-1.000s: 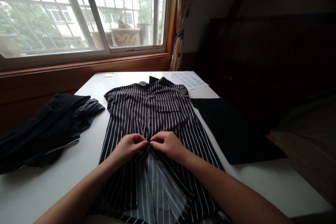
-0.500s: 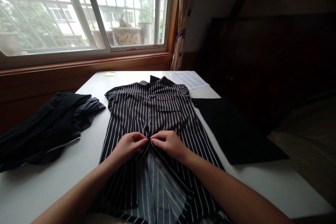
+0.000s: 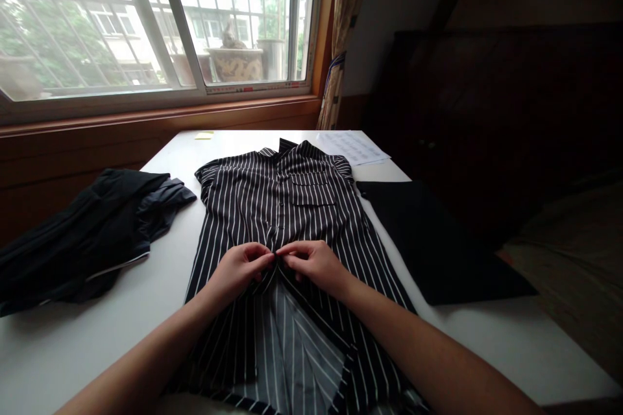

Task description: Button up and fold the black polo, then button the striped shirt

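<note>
A black shirt with white stripes [image 3: 243,201] lies face up, its collar pointing toward the window. Its upper front is joined along the button line; below my hands the two front edges spread apart and the greyish inside shows. My left hand [image 3: 244,264] pinches the front edge between thumb and fingertips. Facing it, almost touching, my right hand [image 3: 311,262] grips the other front edge, index finger stretched toward the left fingertips. The button or buttonhole between the fingertips is too small to make out.
The shirt rests on a white table [image 3: 165,285]. Dark crumpled clothing [image 3: 87,233] lies at the left, and a flat black sheet-like piece [image 3: 438,246] at the right. Printed papers [image 3: 353,146] and a yellow note [image 3: 204,136] are at the far edge, below a barred window [image 3: 243,19].
My right index finger has straightened a little and reaches further toward the left fingertips. My left hand keeps its pinch. The view has shifted slightly.
</note>
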A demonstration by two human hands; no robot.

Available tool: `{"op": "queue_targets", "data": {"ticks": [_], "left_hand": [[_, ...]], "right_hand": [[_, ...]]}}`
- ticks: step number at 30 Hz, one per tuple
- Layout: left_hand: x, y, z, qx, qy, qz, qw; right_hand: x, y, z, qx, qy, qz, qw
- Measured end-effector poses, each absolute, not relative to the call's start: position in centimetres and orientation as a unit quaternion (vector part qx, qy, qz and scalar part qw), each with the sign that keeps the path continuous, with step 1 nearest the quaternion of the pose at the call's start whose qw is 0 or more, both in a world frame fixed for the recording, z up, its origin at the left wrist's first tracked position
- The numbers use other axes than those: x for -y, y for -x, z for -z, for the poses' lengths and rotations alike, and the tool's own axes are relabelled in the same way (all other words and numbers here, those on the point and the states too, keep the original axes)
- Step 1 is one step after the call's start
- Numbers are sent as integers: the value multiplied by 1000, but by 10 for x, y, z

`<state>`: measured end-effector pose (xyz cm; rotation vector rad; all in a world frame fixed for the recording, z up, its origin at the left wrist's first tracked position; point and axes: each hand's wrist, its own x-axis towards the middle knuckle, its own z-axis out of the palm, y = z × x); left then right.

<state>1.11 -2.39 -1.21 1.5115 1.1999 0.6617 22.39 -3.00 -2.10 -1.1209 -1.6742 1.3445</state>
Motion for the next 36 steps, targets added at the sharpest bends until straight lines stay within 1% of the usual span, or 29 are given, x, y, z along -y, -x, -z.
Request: {"op": "queue_targets", "data": {"ticks": [6,10,14,18,21,28,36], "left_hand": [[25,-11,12,-491,-619,-279,546],[26,-11,9,-475,-599,-283,579],[26,-11,9,-459,-550,-292,633],[25,-12,12,-449,-458,-302,705],[24,-11,14,-438,-406,-311,740],[24,-10,11,-427,-388,-319,752],[24,-10,11,-465,-422,-312,713]], "right_hand": [[30,-222,24,682,424,-468,369],[31,-221,24,703,426,-431,373],[33,-220,24,718,419,-408,377],[34,-219,24,733,404,-393,380],[34,-219,23,741,399,-374,389],[34,-220,24,761,394,-341,387],[35,-221,16,756,387,-384,362]]}}
